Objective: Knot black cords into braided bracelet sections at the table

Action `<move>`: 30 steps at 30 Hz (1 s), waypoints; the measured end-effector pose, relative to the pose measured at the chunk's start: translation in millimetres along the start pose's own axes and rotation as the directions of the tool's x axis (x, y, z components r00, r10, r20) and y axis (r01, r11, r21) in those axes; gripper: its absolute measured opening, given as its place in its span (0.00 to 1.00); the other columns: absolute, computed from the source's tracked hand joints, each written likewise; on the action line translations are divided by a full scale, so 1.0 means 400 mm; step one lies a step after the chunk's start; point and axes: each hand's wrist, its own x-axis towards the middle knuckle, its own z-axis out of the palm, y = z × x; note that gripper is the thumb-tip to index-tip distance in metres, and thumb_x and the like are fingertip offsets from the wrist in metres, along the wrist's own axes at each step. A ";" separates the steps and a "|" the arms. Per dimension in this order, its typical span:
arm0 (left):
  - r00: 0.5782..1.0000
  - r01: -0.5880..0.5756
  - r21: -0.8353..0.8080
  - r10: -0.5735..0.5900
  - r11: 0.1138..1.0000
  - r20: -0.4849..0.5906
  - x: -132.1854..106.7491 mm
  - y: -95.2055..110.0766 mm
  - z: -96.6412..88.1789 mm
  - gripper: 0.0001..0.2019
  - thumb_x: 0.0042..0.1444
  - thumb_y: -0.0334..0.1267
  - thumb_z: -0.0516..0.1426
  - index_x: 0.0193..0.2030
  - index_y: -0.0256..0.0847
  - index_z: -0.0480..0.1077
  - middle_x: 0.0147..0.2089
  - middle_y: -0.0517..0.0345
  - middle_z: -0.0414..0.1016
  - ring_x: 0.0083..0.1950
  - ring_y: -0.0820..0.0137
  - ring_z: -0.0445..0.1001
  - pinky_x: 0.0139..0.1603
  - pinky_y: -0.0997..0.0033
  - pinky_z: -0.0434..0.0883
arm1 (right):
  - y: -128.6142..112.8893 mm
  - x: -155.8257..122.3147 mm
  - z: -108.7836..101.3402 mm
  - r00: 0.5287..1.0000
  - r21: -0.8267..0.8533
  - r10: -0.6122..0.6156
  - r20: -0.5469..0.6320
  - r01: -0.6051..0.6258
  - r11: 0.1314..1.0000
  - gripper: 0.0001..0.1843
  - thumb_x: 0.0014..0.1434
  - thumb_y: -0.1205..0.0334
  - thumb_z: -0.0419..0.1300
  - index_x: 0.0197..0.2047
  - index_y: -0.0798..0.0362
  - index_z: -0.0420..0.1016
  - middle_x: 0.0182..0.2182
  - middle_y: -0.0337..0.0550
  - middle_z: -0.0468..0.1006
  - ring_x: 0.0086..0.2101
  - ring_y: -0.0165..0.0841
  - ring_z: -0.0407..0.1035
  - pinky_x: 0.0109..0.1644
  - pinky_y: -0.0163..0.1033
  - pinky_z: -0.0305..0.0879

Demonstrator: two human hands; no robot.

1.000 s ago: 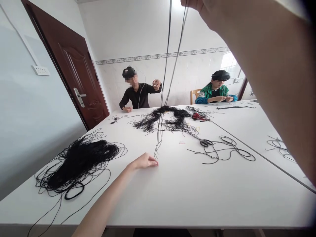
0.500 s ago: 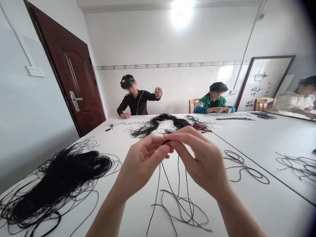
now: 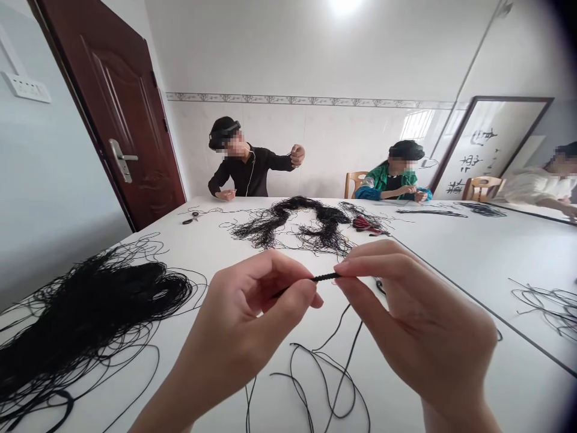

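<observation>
A short, knobbly black braided cord is stretched between my two hands. My left hand pinches one end of it between thumb and forefinger, with part of the cord running back into the palm. Thumb and fingertips of my right hand close on the other end. Thin loose black strands hang below my hands down to the white table, where some lie in loops. The cord's ends are hidden by my fingers.
A large tangle of black cord lies at left. Beyond my hands are another black bundle, a red-handled tool and small scissors. More cord lies at right. Several people sit across the table, including one in black.
My hands have drawn apart, the right one moving rightward, so the braided cord now shows between them. The view has tipped down and shifted slightly.
</observation>
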 end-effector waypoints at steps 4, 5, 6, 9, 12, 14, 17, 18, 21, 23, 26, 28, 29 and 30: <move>1.000 0.006 0.004 -0.006 1.000 0.006 -0.006 0.002 -0.002 0.06 0.57 0.38 0.62 0.29 0.47 0.78 0.25 0.60 0.76 0.26 0.71 0.72 0.23 0.76 0.72 | -0.007 -0.003 -0.003 1.000 0.001 -0.031 0.002 0.031 1.000 0.15 0.58 0.79 0.61 0.42 0.50 0.72 0.33 0.38 0.74 0.35 0.28 0.70 0.35 0.37 0.68; 1.000 0.007 0.003 -0.007 1.000 0.010 -0.007 0.003 -0.002 0.06 0.57 0.39 0.61 0.29 0.47 0.78 0.25 0.61 0.76 0.26 0.71 0.72 0.23 0.77 0.72 | -0.009 -0.004 -0.004 0.999 -0.004 -0.039 0.003 0.039 0.999 0.15 0.58 0.79 0.61 0.42 0.50 0.72 0.33 0.38 0.74 0.35 0.28 0.70 0.35 0.37 0.68; 1.000 0.004 -0.002 -0.004 1.000 0.014 -0.008 0.004 -0.001 0.06 0.57 0.39 0.61 0.29 0.48 0.78 0.25 0.61 0.76 0.26 0.72 0.72 0.23 0.77 0.72 | -0.011 -0.005 -0.005 0.999 -0.005 -0.043 0.004 0.043 0.999 0.15 0.58 0.79 0.61 0.42 0.50 0.72 0.33 0.38 0.74 0.35 0.28 0.70 0.35 0.37 0.68; 1.000 0.011 -0.030 -0.011 0.999 0.001 -0.012 0.012 0.008 0.06 0.56 0.36 0.62 0.29 0.47 0.78 0.25 0.62 0.76 0.26 0.73 0.72 0.24 0.79 0.71 | -0.014 -0.007 -0.009 0.999 0.008 -0.050 0.010 0.050 0.999 0.15 0.58 0.80 0.61 0.42 0.51 0.72 0.33 0.38 0.74 0.35 0.28 0.70 0.35 0.37 0.68; 0.996 0.049 -0.067 -0.054 0.997 -0.068 -0.016 0.023 0.021 0.07 0.54 0.32 0.61 0.27 0.44 0.76 0.24 0.64 0.76 0.25 0.77 0.71 0.24 0.83 0.70 | -0.015 -0.006 -0.012 0.997 0.015 -0.080 0.012 0.080 0.997 0.17 0.56 0.82 0.61 0.43 0.52 0.73 0.33 0.39 0.74 0.36 0.28 0.70 0.35 0.36 0.68; 0.991 0.064 -0.096 -0.074 0.993 -0.109 -0.018 0.028 0.029 0.07 0.54 0.31 0.61 0.26 0.44 0.76 0.24 0.67 0.76 0.26 0.79 0.71 0.26 0.86 0.69 | -0.015 -0.004 -0.011 0.995 0.015 -0.099 0.015 0.098 0.995 0.17 0.56 0.83 0.61 0.43 0.53 0.73 0.33 0.39 0.74 0.36 0.27 0.70 0.35 0.36 0.68; 0.987 0.062 -0.117 -0.078 0.991 -0.142 -0.021 0.034 0.038 0.08 0.53 0.30 0.60 0.26 0.45 0.76 0.24 0.69 0.76 0.27 0.80 0.72 0.28 0.89 0.69 | -0.015 -0.001 -0.009 0.994 0.017 -0.105 0.019 0.105 0.994 0.16 0.56 0.83 0.61 0.43 0.53 0.73 0.34 0.39 0.74 0.36 0.27 0.70 0.35 0.35 0.69; 0.984 0.062 -0.122 -0.081 0.991 -0.157 -0.022 0.035 0.040 0.08 0.53 0.29 0.60 0.26 0.45 0.76 0.24 0.70 0.76 0.27 0.81 0.72 0.28 0.89 0.70 | -0.015 -0.001 -0.008 0.994 0.020 -0.106 0.020 0.105 0.994 0.16 0.56 0.83 0.61 0.42 0.54 0.73 0.34 0.39 0.74 0.36 0.26 0.70 0.35 0.35 0.69; 0.977 0.067 -0.148 -0.095 0.987 -0.193 -0.023 0.038 0.045 0.08 0.50 0.29 0.61 0.26 0.46 0.76 0.23 0.70 0.76 0.27 0.81 0.73 0.29 0.91 0.70 | -0.015 -0.002 -0.008 0.994 0.026 -0.104 0.026 0.103 0.994 0.15 0.56 0.83 0.60 0.42 0.55 0.73 0.34 0.39 0.74 0.36 0.25 0.69 0.36 0.33 0.69; 0.974 0.076 -0.159 -0.108 0.984 -0.200 -0.024 0.038 0.046 0.07 0.49 0.29 0.62 0.25 0.46 0.77 0.23 0.70 0.76 0.25 0.81 0.72 0.26 0.91 0.69 | -0.015 -0.003 -0.010 0.994 0.028 -0.105 0.033 0.104 0.994 0.14 0.57 0.82 0.60 0.41 0.55 0.73 0.34 0.39 0.74 0.36 0.25 0.69 0.36 0.33 0.69; 0.974 0.083 -0.157 -0.114 0.984 -0.196 -0.023 0.037 0.047 0.07 0.48 0.30 0.62 0.24 0.46 0.77 0.22 0.69 0.75 0.24 0.80 0.71 0.24 0.89 0.69 | -0.015 -0.004 -0.011 0.994 0.028 -0.102 0.034 0.101 0.994 0.14 0.57 0.82 0.61 0.41 0.56 0.72 0.34 0.39 0.73 0.37 0.25 0.69 0.37 0.33 0.69; 0.974 0.087 -0.159 -0.117 0.983 -0.193 -0.022 0.037 0.048 0.06 0.47 0.30 0.62 0.24 0.46 0.77 0.22 0.68 0.75 0.24 0.79 0.71 0.23 0.88 0.69 | -0.014 -0.004 -0.011 0.994 0.027 -0.106 0.033 0.105 0.994 0.14 0.57 0.82 0.61 0.41 0.56 0.72 0.34 0.39 0.74 0.37 0.25 0.69 0.36 0.33 0.69; 0.974 0.091 -0.160 -0.121 0.983 -0.192 -0.022 0.037 0.048 0.06 0.47 0.30 0.62 0.24 0.46 0.77 0.22 0.68 0.75 0.24 0.79 0.71 0.23 0.88 0.69 | -0.014 -0.004 -0.011 0.993 0.028 -0.109 0.034 0.108 0.994 0.14 0.57 0.82 0.61 0.42 0.56 0.73 0.34 0.39 0.73 0.37 0.25 0.69 0.36 0.33 0.69; 0.974 0.095 -0.160 -0.125 0.982 -0.191 -0.022 0.038 0.049 0.06 0.47 0.30 0.63 0.24 0.46 0.77 0.22 0.67 0.75 0.24 0.79 0.70 0.22 0.87 0.68 | -0.014 -0.003 -0.011 0.993 0.028 -0.112 0.033 0.111 0.993 0.14 0.57 0.82 0.61 0.42 0.56 0.73 0.34 0.39 0.73 0.36 0.25 0.69 0.36 0.33 0.69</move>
